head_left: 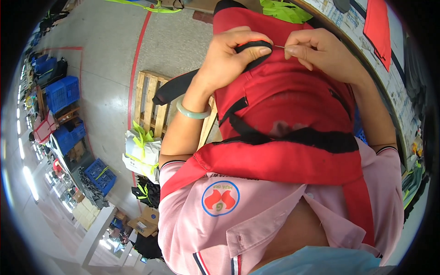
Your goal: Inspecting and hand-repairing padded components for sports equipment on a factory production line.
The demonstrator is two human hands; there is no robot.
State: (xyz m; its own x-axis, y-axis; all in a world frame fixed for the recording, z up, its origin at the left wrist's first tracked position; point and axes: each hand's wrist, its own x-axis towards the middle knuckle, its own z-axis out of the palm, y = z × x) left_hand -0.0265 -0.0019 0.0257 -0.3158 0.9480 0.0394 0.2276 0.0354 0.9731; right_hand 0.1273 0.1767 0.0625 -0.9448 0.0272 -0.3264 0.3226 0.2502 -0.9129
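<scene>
My left hand [236,55] is closed, its thumb pressing a folded black fabric strip [176,86] against the fingers. A thin red edge shows along the fold near the fingertips, and the strip's loose end hangs out to the left past my wrist. Opposite it, my right hand [316,49] pinches a thin needle-like pin [279,46] between thumb and fingers. The pin's tip points at the folded strip; whether it enters the fabric is too small to tell. Both hands are above the lap of my red apron [293,87].
A worktable [341,25] runs along the right, with a red fabric piece [378,32] on it. Bright green strips [286,11] lie beyond my lap. At left are a wooden pallet [149,98], a white tied bundle [142,153] and blue crates [63,94].
</scene>
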